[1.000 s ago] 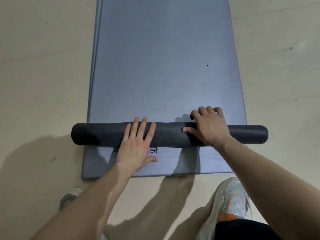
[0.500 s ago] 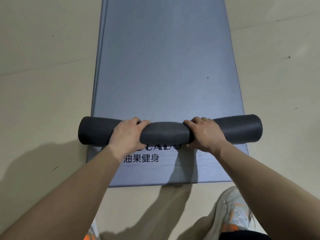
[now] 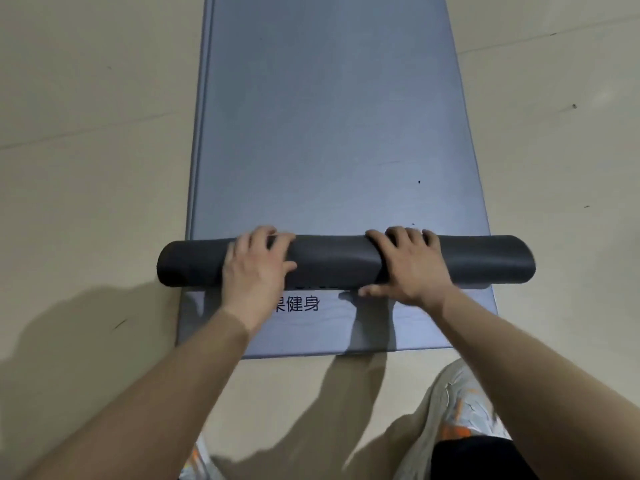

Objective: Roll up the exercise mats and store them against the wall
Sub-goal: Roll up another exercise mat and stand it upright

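Note:
A dark grey mat roll [image 3: 329, 261] lies crosswise on a flat blue-grey mat [image 3: 329, 116] that stretches away from me. My left hand [image 3: 254, 271] grips the roll left of its middle, fingers curled over the far side. My right hand [image 3: 408, 268] grips it right of the middle, fingers over the top and thumb low on the near side. Nearer me, a flat mat end [image 3: 433, 327] with black printed characters shows below the roll. A doubled edge along the left side suggests two stacked mats.
Beige floor [image 3: 86, 168] surrounds the mats on both sides. My right shoe [image 3: 460, 403], white with orange, stands just behind the near mat end. Part of my left shoe [image 3: 194, 462] shows at the bottom edge. No wall is in view.
The hands went from lying flat on the roll to gripping it. The roll has grown thicker and moved a little farther from the mat's near end.

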`<action>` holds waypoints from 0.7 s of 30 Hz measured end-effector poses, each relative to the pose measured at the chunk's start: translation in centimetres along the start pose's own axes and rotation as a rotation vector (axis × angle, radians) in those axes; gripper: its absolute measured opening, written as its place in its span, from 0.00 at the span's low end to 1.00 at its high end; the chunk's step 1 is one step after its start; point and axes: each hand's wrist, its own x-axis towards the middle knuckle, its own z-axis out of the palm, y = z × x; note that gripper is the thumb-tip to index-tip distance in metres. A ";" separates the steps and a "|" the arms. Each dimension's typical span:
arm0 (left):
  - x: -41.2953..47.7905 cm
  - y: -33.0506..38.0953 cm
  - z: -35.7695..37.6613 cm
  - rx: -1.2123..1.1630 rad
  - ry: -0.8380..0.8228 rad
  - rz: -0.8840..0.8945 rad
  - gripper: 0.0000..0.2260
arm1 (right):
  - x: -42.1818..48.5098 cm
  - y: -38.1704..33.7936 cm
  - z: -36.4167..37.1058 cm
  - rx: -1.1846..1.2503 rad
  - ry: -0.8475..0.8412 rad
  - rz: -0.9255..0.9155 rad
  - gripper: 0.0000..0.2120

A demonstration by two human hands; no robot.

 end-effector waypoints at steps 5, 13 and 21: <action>3.2 -1.0 2.1 0.123 -0.231 0.061 0.58 | 0.5 0.0 1.0 -0.068 0.270 0.019 0.49; 8.4 -1.7 2.2 0.213 -0.074 0.198 0.56 | 6.1 2.2 -0.3 -0.206 0.136 0.040 0.53; 2.8 -0.4 -0.4 -0.006 -0.475 0.177 0.44 | -0.7 0.5 -1.6 -0.074 -0.196 -0.021 0.49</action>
